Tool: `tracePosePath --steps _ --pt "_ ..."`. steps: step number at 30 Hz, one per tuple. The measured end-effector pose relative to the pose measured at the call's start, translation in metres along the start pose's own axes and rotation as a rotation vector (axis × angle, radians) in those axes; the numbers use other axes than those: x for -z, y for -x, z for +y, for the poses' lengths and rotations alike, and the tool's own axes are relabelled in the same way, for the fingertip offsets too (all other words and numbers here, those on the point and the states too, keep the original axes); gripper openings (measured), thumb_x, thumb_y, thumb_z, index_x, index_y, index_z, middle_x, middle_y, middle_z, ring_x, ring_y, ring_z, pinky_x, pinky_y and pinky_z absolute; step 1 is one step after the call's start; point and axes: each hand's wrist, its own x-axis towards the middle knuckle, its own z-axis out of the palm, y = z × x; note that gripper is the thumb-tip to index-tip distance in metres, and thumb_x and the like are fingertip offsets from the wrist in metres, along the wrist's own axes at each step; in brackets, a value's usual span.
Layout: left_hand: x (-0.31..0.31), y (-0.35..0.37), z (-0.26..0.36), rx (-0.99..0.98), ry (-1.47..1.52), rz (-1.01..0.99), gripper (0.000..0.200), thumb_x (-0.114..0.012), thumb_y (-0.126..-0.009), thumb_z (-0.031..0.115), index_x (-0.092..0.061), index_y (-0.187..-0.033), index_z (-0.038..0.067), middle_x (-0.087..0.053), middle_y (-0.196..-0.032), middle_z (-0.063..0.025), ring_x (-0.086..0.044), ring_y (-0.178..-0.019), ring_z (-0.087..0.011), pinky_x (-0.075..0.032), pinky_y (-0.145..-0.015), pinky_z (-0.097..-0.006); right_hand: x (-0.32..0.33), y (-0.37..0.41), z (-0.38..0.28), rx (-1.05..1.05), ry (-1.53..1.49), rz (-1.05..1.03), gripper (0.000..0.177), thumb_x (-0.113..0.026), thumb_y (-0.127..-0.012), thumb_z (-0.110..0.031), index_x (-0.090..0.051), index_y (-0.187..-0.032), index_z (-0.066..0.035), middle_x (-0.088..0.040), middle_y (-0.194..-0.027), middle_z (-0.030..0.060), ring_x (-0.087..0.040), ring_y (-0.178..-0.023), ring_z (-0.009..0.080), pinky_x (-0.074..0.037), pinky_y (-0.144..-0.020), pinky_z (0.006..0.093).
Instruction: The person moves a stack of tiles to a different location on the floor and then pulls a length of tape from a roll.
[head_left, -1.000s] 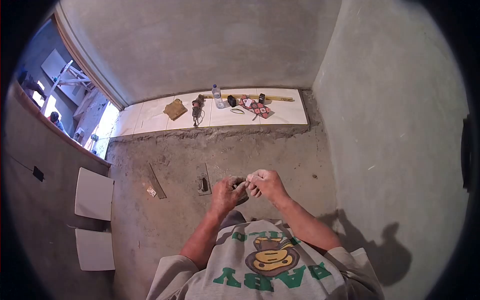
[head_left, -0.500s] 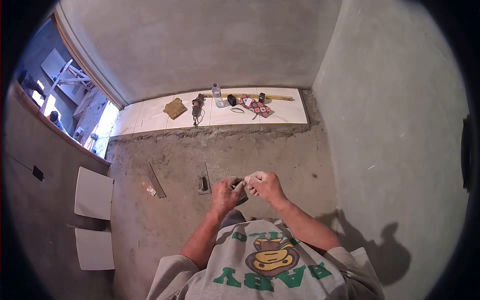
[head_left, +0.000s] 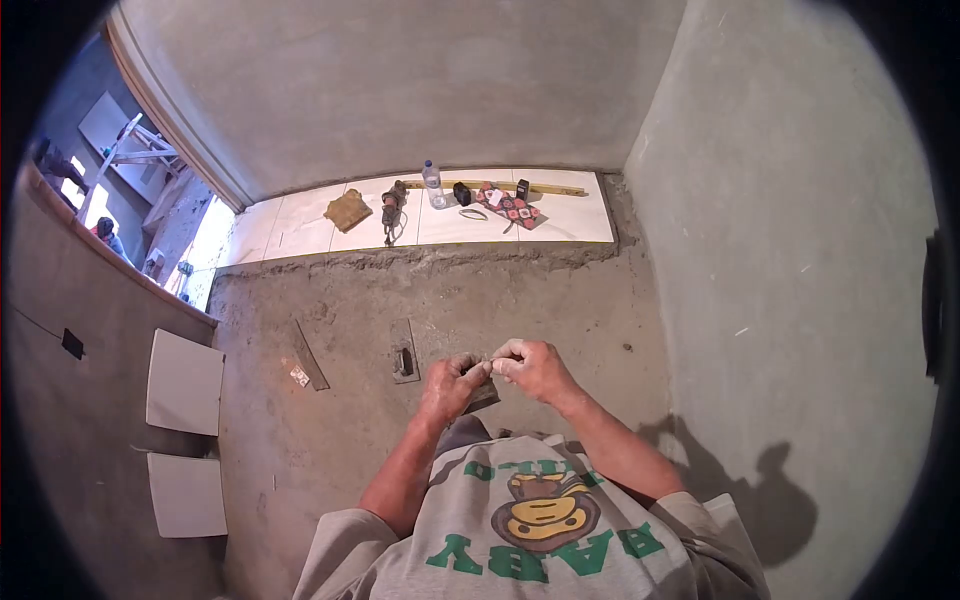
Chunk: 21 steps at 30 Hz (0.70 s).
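Close together in front of my shirt, my left hand (head_left: 452,385) and my right hand (head_left: 537,370) meet at the fingertips. Both hands are closed in a pinch, and I cannot tell what small thing is between the fingers. Grey dust coats the fingers. Below them, a dark flat-edged piece (head_left: 484,396) shows partly, the rest hidden by my left hand. Just beyond my left hand, a plastering trowel (head_left: 403,362) lies on the rough cement floor (head_left: 560,300) with its handle up.
A flat strip (head_left: 312,357) and a small packet (head_left: 299,376) lie to the left. Along the far wall, white tiles (head_left: 300,228) carry a yellow cloth (head_left: 348,209), a power tool (head_left: 393,205), a water bottle (head_left: 432,187) and a patterned pouch (head_left: 512,208). Tiles (head_left: 186,382) lean left. A person (head_left: 106,232) is beyond the doorway.
My fingertips stay together, with the right fingers shifted slightly. More of the dark piece below the hands shows. The view has tilted a little.
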Motion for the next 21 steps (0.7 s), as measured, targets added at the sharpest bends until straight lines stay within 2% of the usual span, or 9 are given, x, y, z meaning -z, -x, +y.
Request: tracePosePath --steps 2,4,5,7,9,10,12,16,21 --pt "0.000 -0.002 -0.006 -0.010 -0.020 -0.020 0.030 -0.060 -0.079 0.029 -0.062 -0.083 -0.001 -0.059 -0.065 -0.0090 -0.053 -0.057 -0.0136 -0.043 -0.056 -0.0305 -0.001 0.001 -0.002 0.005 0.075 -0.018 0.019 -0.059 -0.074 -0.018 -0.062 -0.084 -0.002 -0.063 -0.073 0.0121 -0.061 -0.065 0.0203 -0.047 -0.061 0.0308" --pt "-0.004 -0.009 -0.028 0.030 0.192 -0.074 0.029 -0.061 -0.080 0.029 -0.062 -0.079 -0.001 -0.058 -0.063 -0.0050 -0.050 -0.057 -0.0103 -0.041 -0.052 -0.0283 -0.001 0.007 -0.010 0.082 0.149 0.026 0.017 -0.060 -0.073 -0.017 -0.062 -0.081 -0.003 -0.062 -0.074 0.0141 -0.061 -0.068 0.0266 -0.047 -0.063 0.0336" --pt "-0.004 -0.009 -0.032 0.032 0.192 -0.076 0.029 -0.061 -0.080 0.029 -0.062 -0.079 -0.001 -0.058 -0.063 -0.0050 -0.050 -0.057 -0.0103 -0.041 -0.052 -0.0283 -0.002 0.006 -0.007 0.156 0.196 0.055 0.014 -0.060 -0.072 -0.016 -0.062 -0.080 -0.004 -0.062 -0.078 0.0133 -0.060 -0.073 0.0287 -0.047 -0.067 0.0347" --pt "-0.003 -0.009 -0.035 0.171 0.508 -0.145 0.028 -0.063 -0.080 0.028 -0.061 -0.076 0.001 -0.056 -0.064 -0.0016 -0.050 -0.056 -0.0084 -0.039 -0.050 -0.0252 -0.002 0.008 -0.007 0.227 0.214 0.068 0.013 -0.060 -0.072 -0.015 -0.062 -0.080 -0.004 -0.061 -0.081 0.0131 -0.059 -0.077 0.0287 -0.047 -0.068 0.0352" --pt "0.000 -0.011 -0.039 0.175 0.526 -0.182 0.026 -0.063 -0.079 0.027 -0.061 -0.076 0.001 -0.056 -0.065 -0.0011 -0.050 -0.056 -0.0079 -0.039 -0.050 -0.0242 -0.002 0.008 -0.005 0.361 0.248 0.077 0.011 -0.060 -0.070 -0.012 -0.062 -0.079 -0.005 -0.060 -0.086 0.0122 -0.057 -0.083 0.0285 -0.046 -0.071 0.0359" --pt "0.003 -0.011 -0.035 0.175 0.543 -0.217 0.024 -0.064 -0.079 0.026 -0.061 -0.077 0.002 -0.056 -0.066 -0.0005 -0.050 -0.056 -0.0073 -0.039 -0.049 -0.0231 -0.001 0.007 -0.006 0.360 0.247 0.076 0.011 -0.060 -0.070 -0.012 -0.062 -0.079 -0.005 -0.060 -0.086 0.0122 -0.057 -0.083 0.0285 -0.046 -0.071 0.0359" --pt "0.010 -0.010 -0.024 0.205 0.575 -0.276 0.024 -0.065 -0.079 0.025 -0.061 -0.077 0.001 -0.056 -0.065 0.0004 -0.050 -0.055 -0.0077 -0.039 -0.050 -0.0232 0.001 0.007 -0.009 0.531 0.290 0.075 0.010 -0.060 -0.069 -0.012 -0.061 -0.078 -0.005 -0.059 -0.083 0.0118 -0.057 -0.082 0.0293 -0.046 -0.071 0.0374" --pt "0.015 -0.017 -0.025 0.236 0.496 -0.419 0.018 -0.063 -0.080 0.020 -0.061 -0.075 0.003 -0.056 -0.066 0.0012 -0.049 -0.055 -0.0071 -0.039 -0.050 -0.0218 0.009 0.005 -0.009 0.483 0.433 -0.079 0.010 -0.060 -0.070 -0.013 -0.060 -0.077 -0.005 -0.057 -0.080 0.0136 -0.056 -0.080 0.0312 -0.046 -0.069 0.0394" --pt "0.022 -0.037 -0.027 0.187 0.370 -0.424 0.026 -0.067 -0.077 0.026 -0.063 -0.072 0.001 -0.055 -0.061 0.0007 -0.048 -0.055 -0.0070 -0.038 -0.048 -0.0243 0.007 -0.007 -0.009 0.387 0.314 -0.055 0.013 -0.060 -0.072 -0.014 -0.061 -0.079 -0.004 -0.057 -0.079 0.0142 -0.057 -0.076 0.0319 -0.046 -0.068 0.0382"
